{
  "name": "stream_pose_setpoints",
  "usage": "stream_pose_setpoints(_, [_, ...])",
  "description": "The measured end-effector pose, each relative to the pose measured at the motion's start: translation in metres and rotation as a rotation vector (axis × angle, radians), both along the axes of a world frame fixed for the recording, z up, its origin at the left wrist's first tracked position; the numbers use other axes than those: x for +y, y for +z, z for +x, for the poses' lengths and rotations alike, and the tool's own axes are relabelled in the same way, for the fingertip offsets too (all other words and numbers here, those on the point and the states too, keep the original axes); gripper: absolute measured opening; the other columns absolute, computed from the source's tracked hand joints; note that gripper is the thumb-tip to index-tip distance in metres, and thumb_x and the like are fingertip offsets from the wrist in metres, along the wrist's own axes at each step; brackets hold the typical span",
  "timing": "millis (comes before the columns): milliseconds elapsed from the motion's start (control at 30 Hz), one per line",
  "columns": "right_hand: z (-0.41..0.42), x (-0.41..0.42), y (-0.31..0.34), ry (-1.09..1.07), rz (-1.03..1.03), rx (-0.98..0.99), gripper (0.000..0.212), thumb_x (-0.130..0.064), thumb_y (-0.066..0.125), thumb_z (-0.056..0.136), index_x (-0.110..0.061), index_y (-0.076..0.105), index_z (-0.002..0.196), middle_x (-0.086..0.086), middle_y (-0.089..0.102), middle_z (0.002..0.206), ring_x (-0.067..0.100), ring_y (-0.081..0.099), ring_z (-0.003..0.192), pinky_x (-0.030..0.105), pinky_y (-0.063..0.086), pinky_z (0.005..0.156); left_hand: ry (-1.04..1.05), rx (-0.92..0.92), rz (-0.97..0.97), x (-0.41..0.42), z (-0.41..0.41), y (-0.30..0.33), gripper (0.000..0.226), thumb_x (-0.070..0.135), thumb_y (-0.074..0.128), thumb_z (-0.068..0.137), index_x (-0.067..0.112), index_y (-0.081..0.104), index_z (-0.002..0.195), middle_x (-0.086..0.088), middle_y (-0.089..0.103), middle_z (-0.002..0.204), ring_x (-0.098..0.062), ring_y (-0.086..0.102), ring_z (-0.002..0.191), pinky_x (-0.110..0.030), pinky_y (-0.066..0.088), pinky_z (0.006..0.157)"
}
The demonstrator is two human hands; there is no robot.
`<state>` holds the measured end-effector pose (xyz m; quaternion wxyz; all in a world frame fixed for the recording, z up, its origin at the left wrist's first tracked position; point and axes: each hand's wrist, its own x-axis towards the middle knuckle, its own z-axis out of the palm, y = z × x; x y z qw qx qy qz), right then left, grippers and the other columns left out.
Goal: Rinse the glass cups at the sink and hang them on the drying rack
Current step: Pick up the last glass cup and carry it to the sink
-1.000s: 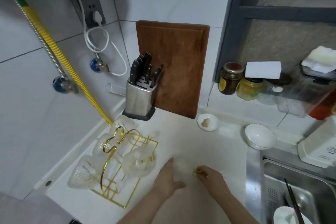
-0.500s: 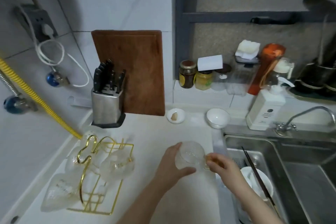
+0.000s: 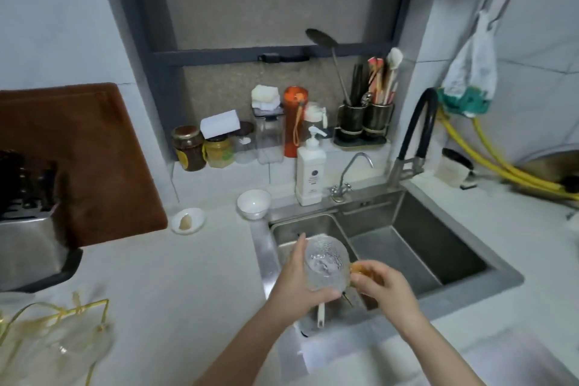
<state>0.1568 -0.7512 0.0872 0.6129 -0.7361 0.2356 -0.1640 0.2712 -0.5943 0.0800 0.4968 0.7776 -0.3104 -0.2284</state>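
A textured clear glass cup is held over the left edge of the steel sink. My left hand wraps around the cup's body from the left. My right hand pinches the cup's amber handle on its right side. The gold wire drying rack sits at the lower left of the counter, blurred, with glass cups hanging on it. The black-necked faucet rises behind the sink's right basin.
A white bowl and a small dish sit on the counter left of the sink. A soap bottle, jars and a utensil holder line the sill. A knife block and brown cutting board stand at the left.
Both hands carried the glass cup rightward from the counter beside the rack to above the sink. My view swung right, pushing the rack to the frame's left edge.
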Motion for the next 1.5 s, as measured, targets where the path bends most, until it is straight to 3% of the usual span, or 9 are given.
stream_pose_setpoints(300, [-0.058, -0.138, 0.003, -0.112, 0.009, -0.045, 0.020, 0.005, 0.068, 0.081, -0.015, 0.070, 0.081, -0.009, 0.073, 0.070, 0.000, 0.066, 0.069, 0.012, 0.053, 0.069, -0.016, -0.082, 0.014, -0.153, -0.049, 0.015, 0.117, 0.048, 0.086, 0.056, 0.033, 0.016, 0.149, 0.012, 0.029, 0.147, -0.002, 0.030, 0.133, -0.024, 0.027, 0.111])
stream_pose_setpoints(433, [-0.077, -0.210, 0.003, -0.084, -0.014, -0.018, 0.015, -0.002, 0.070, 0.082, -0.017, 0.071, 0.086, -0.001, 0.074, 0.083, 0.017, 0.068, 0.083, 0.029, 0.054, 0.082, -0.016, -0.028, 0.001, -0.219, -0.069, 0.013, 0.115, 0.058, 0.085, 0.051, 0.032, 0.025, 0.146, 0.013, 0.036, 0.146, -0.005, 0.037, 0.134, -0.031, 0.034, 0.112])
stream_pose_setpoints(533, [-0.086, -0.246, 0.003, -0.041, -0.001, 0.011, 0.014, -0.008, 0.070, 0.084, -0.020, 0.070, 0.091, 0.003, 0.074, 0.091, 0.019, 0.069, 0.086, 0.025, 0.055, 0.074, -0.001, 0.009, -0.028, -0.251, -0.080, 0.014, 0.095, 0.050, 0.088, 0.055, 0.042, 0.036, 0.133, 0.021, 0.047, 0.133, 0.001, 0.045, 0.125, -0.024, 0.039, 0.105])
stream_pose_setpoints(667, [-0.082, -0.277, 0.001, 0.022, 0.012, 0.030, 0.015, -0.013, 0.071, 0.083, -0.022, 0.068, 0.094, 0.002, 0.073, 0.096, 0.017, 0.070, 0.090, 0.031, 0.058, 0.081, 0.047, 0.029, -0.027, -0.276, -0.084, 0.018, 0.102, 0.041, 0.086, 0.062, 0.031, 0.027, 0.145, 0.020, 0.042, 0.134, -0.002, 0.041, 0.125, -0.022, 0.034, 0.102])
stream_pose_setpoints(767, [-0.070, -0.288, -0.003, 0.082, 0.009, 0.038, 0.032, -0.029, 0.077, 0.074, -0.023, 0.064, 0.103, -0.003, 0.070, 0.100, 0.014, 0.068, 0.096, 0.028, 0.055, 0.085, 0.052, 0.060, -0.028, -0.288, -0.074, 0.016, 0.097, 0.038, 0.085, 0.065, 0.031, 0.029, 0.144, 0.027, 0.044, 0.127, 0.006, 0.043, 0.118, -0.006, 0.032, 0.092])
stream_pose_setpoints(967, [-0.036, -0.306, -0.015, 0.214, -0.026, 0.101, 0.079, -0.060, 0.080, 0.059, -0.029, 0.052, 0.127, -0.012, 0.064, 0.121, 0.006, 0.062, 0.112, 0.038, 0.051, 0.099, -0.003, 0.054, -0.001, -0.304, -0.035, 0.004, 0.073, 0.027, 0.088, 0.063, 0.043, 0.048, 0.122, 0.027, 0.057, 0.116, 0.013, 0.053, 0.106, -0.006, 0.044, 0.082])
stream_pose_setpoints(1233, [0.008, -0.329, -0.016, 0.232, -0.101, 0.183, 0.054, -0.035, 0.074, 0.078, -0.038, 0.052, 0.127, -0.021, 0.061, 0.121, -0.002, 0.057, 0.114, 0.029, 0.048, 0.101, 0.004, 0.149, -0.045, -0.327, 0.007, -0.012, 0.093, 0.012, 0.088, 0.062, 0.028, 0.030, 0.133, 0.020, 0.049, 0.116, 0.014, 0.053, 0.097, 0.000, 0.044, 0.072])
stream_pose_setpoints(1433, [0.036, -0.351, -0.020, 0.256, -0.025, 0.201, 0.042, -0.029, 0.067, 0.085, -0.030, 0.055, 0.126, -0.013, 0.065, 0.118, 0.004, 0.062, 0.108, 0.029, 0.053, 0.095, 0.082, 0.036, 0.001, -0.348, 0.023, -0.024, 0.077, 0.031, 0.089, 0.056, 0.033, 0.049, 0.121, 0.012, 0.058, 0.119, -0.002, 0.058, 0.112, -0.008, 0.046, 0.084])
stream_pose_setpoints(1500, [0.049, -0.362, -0.022, 0.240, -0.068, 0.211, 0.032, -0.031, 0.065, 0.087, -0.034, 0.058, 0.118, -0.013, 0.067, 0.112, 0.006, 0.063, 0.106, 0.028, 0.054, 0.092, 0.122, 0.034, -0.004, -0.353, 0.026, -0.028, 0.081, 0.029, 0.090, 0.056, 0.033, 0.046, 0.123, 0.018, 0.052, 0.120, 0.007, 0.052, 0.110, 0.000, 0.040, 0.082])
